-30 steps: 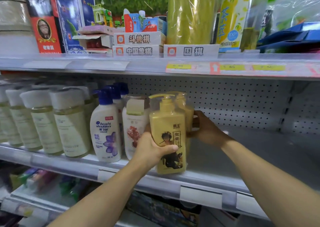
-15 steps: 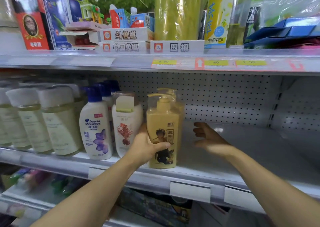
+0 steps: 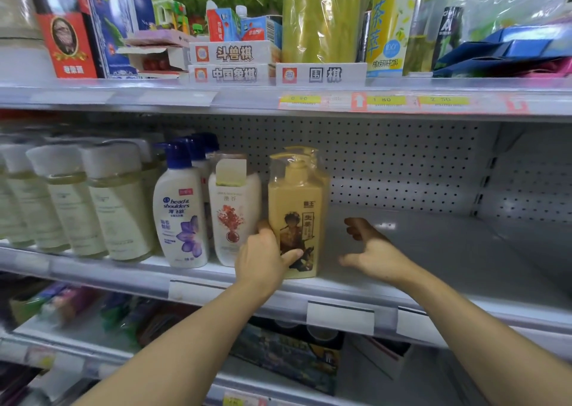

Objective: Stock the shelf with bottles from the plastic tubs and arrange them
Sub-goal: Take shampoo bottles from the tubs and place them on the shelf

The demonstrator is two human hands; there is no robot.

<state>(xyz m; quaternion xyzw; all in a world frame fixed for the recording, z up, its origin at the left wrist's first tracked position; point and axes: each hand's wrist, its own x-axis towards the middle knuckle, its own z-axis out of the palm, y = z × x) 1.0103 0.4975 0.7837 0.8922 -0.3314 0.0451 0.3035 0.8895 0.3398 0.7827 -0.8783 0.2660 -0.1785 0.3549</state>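
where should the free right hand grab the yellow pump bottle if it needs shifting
Grip the yellow pump bottle round its flat-sided body, coming from its open right side, where the shelf is bare. The left hand already holds the left edge, and the wrapped pump top offers a poor hold. The right hand hovers open beside it.

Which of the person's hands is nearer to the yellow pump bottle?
Left. The left hand grips the yellow pump bottle at its lower left side; the right hand is open, apart from it to the right.
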